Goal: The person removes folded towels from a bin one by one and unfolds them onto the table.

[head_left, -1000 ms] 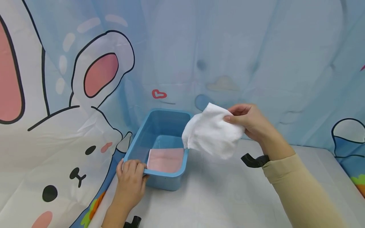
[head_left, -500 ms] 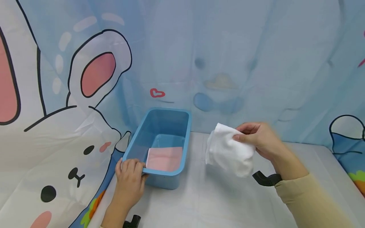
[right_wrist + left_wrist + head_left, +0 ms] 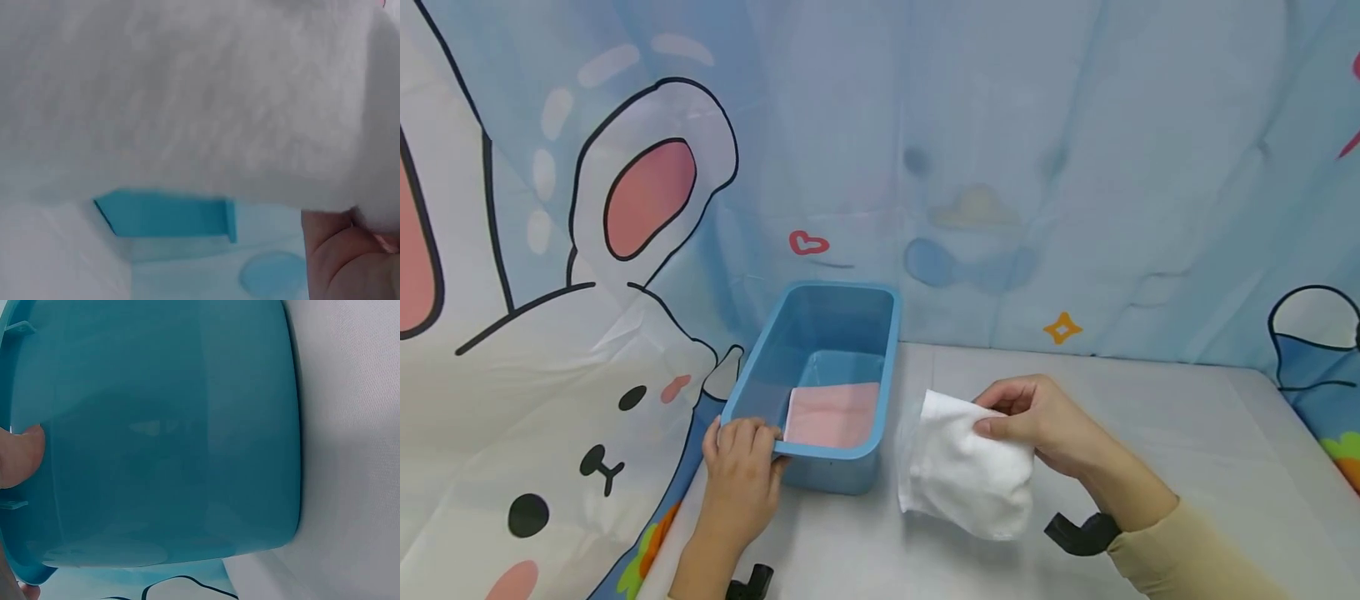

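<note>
My left hand point(image 3: 741, 475) grips the near left corner of a blue plastic bin point(image 3: 886, 392), fingers over the rim. In the left wrist view the thumb point(image 3: 22, 456) presses the outside of the bin wall point(image 3: 162, 437) just below the rim. A folded pink cloth point(image 3: 833, 415) lies inside the bin at its near end. To the right of the bin, my right hand point(image 3: 1037, 425) pinches a folded white cloth point(image 3: 966, 467) by its upper edge, over the table. That white cloth point(image 3: 187, 106) fills most of the right wrist view and hides the fingertips.
The white table point(image 3: 1187, 467) runs out to the right of the bin. Behind it hangs a light blue printed curtain point(image 3: 1075, 167), with a cartoon rabbit point(image 3: 655, 375) on the left side. Black camera mounts point(image 3: 1082, 533) sit on both wrists.
My right hand has brought the white cloth down from beside the bin's far right rim to lower over the table, nearer me. The left hand keeps its grip on the bin.
</note>
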`<state>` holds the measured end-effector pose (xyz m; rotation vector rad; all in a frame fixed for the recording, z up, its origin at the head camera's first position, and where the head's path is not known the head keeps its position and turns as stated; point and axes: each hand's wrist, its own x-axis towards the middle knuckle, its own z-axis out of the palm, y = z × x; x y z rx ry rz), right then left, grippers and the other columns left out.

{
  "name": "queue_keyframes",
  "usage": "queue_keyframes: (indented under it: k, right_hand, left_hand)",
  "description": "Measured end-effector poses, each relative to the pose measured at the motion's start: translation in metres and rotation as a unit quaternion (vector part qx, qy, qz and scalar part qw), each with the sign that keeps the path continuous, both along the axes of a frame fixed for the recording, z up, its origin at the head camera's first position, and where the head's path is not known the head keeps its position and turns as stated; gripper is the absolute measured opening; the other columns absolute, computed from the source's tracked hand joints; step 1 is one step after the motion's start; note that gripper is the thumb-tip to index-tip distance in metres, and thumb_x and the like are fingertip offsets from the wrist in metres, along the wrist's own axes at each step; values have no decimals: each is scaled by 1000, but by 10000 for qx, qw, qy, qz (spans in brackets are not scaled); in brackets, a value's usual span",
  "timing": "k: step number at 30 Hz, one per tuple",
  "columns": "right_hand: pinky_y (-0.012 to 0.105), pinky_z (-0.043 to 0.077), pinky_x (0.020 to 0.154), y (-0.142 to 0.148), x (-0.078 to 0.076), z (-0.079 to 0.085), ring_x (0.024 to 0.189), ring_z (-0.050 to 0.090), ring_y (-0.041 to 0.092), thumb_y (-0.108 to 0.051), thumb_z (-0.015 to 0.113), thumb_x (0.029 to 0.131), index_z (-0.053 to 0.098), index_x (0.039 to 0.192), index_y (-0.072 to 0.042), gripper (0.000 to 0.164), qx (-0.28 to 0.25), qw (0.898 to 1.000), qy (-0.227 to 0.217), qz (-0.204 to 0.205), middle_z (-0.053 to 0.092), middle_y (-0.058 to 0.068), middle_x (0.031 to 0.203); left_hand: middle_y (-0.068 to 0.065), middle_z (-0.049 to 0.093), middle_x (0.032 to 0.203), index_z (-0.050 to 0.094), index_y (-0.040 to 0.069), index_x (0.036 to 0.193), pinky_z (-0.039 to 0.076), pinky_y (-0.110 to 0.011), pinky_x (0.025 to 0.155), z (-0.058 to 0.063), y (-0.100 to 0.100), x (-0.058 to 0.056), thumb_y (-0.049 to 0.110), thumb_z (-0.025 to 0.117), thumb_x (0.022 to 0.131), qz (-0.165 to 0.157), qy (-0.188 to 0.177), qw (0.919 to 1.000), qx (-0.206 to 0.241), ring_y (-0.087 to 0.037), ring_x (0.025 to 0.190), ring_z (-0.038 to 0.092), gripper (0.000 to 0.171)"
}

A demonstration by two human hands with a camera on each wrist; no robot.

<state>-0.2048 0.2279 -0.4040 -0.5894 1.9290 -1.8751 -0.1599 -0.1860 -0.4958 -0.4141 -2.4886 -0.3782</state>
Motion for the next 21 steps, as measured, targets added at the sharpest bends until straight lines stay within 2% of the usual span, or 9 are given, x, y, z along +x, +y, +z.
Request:
queue_keyframes:
  k: [3,5,9,12,14,17,21]
  right_hand:
    - [35,67,68,-1,3,-18,85,80,16,4,72,97,82,107,-9,19,-343,9988,-272,199,82,3,99]
    - [34,66,69,0,1,-36,85,79,15,3,73,97,82,106,-11,19,-335,9982,-469,162,82,2,99]
    - [31,65,73,7,-12,-77,87,77,13,-5,80,95,81,104,-10,10,268,9967,-721,-258,81,-3,98]
    - [32,63,76,15,-24,-100,90,75,13,-11,84,92,79,107,-3,18,906,9903,-721,-768,80,-3,99]
    - [33,62,76,20,-32,-109,92,73,14,-14,86,91,79,110,1,25,1295,9831,-643,-1126,80,-3,101]
    - [32,61,77,24,-42,-116,93,72,15,-18,87,90,80,111,-1,28,1779,9713,-514,-1494,81,0,105]
    - [30,59,80,26,-53,-119,98,70,15,-24,87,91,81,113,-6,28,2381,9575,-267,-1603,80,4,111]
  left_hand:
    - [-17,64,117,64,7,110,23,-76,118,-1,1,0,14,91,86,-3,21,10000,15,-39,121,52,36]
    - [-17,64,117,64,7,109,22,-76,118,-1,0,0,14,91,86,18,12,10000,8,-39,120,52,36]
    - [-17,64,117,64,7,110,22,-76,118,-1,0,-2,13,91,86,45,-7,10000,-6,-39,121,52,36]
    - [-17,63,118,64,7,110,22,-76,119,-1,0,-2,13,91,86,43,-28,10000,5,-40,121,51,37]
    - [-17,64,118,64,7,110,22,-76,118,-1,0,-2,12,91,86,31,-29,10000,8,-40,121,52,36]
    - [-17,64,118,64,7,110,22,-76,119,-1,0,-1,12,91,86,26,-46,10000,13,-40,121,52,36]
    - [-17,64,117,64,7,110,22,-76,119,-1,1,-1,12,91,85,17,-12,10000,17,-40,120,52,37]
